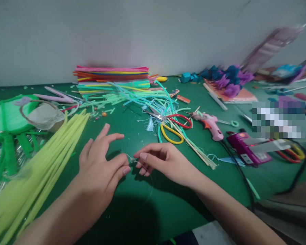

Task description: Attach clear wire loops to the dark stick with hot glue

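Craft workshop, pipe cleaners [112, 79], glue gun [211, 124] (pink)

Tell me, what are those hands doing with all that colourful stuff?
A person's left hand and right hand meet over a green table, pinching a tiny thin clear thread between their fingertips. Beside the left hand lies a bundle of long yellow-green fuzzy craft stems. Behind the hands lie red-and-yellow-handled scissors, a pink hot glue gun and a stack of multicoloured craft stems against the wall.
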{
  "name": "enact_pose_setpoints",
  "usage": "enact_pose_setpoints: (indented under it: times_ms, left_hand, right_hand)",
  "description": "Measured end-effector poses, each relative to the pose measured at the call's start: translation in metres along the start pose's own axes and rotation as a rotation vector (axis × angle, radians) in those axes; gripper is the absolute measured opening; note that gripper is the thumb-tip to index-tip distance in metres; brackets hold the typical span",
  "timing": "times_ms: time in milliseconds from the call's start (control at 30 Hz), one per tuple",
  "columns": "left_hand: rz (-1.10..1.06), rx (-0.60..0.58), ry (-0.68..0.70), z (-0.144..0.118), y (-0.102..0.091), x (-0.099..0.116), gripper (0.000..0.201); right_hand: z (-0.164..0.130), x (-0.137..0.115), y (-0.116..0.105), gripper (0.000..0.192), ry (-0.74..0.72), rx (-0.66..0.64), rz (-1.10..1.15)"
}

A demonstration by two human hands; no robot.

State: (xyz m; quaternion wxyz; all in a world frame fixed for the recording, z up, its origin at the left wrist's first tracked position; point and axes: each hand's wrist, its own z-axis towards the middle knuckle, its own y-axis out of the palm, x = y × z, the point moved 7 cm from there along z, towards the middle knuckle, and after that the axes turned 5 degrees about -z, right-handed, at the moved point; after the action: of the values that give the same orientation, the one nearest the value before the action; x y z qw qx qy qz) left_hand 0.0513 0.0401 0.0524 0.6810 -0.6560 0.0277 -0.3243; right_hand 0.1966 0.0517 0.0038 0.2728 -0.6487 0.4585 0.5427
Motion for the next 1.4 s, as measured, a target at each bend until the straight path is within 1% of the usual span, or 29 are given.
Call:
enact_pose_setpoints:
  times_ms: [67,167,300,367,533,633,800,900,1000,1100,1200,1300,1400]
  left_hand:
    - [0.001,-0.019,0.044,0.003,-0.002,0.004,0.031]
    - [-0.029,-0.065,0.104,0.01,0.003,0.004,0.03]
    - [-0.047,-0.184,0.104,0.019,0.017,-0.003,0.029]
    - [-0.049,-0.197,0.1,0.02,0.021,-0.005,0.029]
    - [-0.056,-0.11,0.145,0.016,0.021,-0.003,0.028]
    - [-0.049,-0.086,0.166,0.013,0.022,-0.002,0.028]
    - [-0.061,-0.101,0.168,0.014,0.026,-0.001,0.03]
    - [-0.055,-0.084,0.19,0.013,0.026,0.003,0.031]
    - [-0.05,-0.044,0.205,0.011,0.024,0.003,0.031]
    - [-0.055,-0.021,0.204,0.008,0.021,0.001,0.028]
    - [-0.043,-0.005,0.219,0.006,0.017,0.0,0.027]
    - [-0.022,0.012,0.233,0.004,0.013,0.0,0.028]
    - [-0.014,0.011,0.243,0.004,0.012,0.002,0.029]
  right_hand:
    - [0.001,0.004,0.002,0.028,0.036,-0.034,0.069]
    - [0.003,0.011,0.0,0.029,0.067,-0.035,0.122]
    - [0.007,0.022,-0.003,0.035,0.134,-0.027,0.17]
    - [0.008,0.025,-0.003,0.037,0.162,-0.027,0.185]
    - [0.008,0.028,-0.003,0.039,0.212,-0.03,0.133]
    - [0.008,0.029,-0.001,0.037,0.22,-0.034,0.079]
    - [0.009,0.027,0.0,0.03,0.105,0.031,-0.088]
    - [0.008,0.028,0.001,0.026,0.073,0.067,-0.219]
    - [0.006,0.028,0.001,0.032,0.069,0.09,-0.24]
    - [0.006,0.025,0.001,0.043,0.058,0.052,-0.164]
    - [0.005,0.022,0.0,0.048,0.059,0.027,-0.214]
    - [0.004,0.023,-0.001,0.04,0.09,0.035,-0.255]
    - [0.002,0.023,0.004,0.029,0.101,-0.001,-0.24]
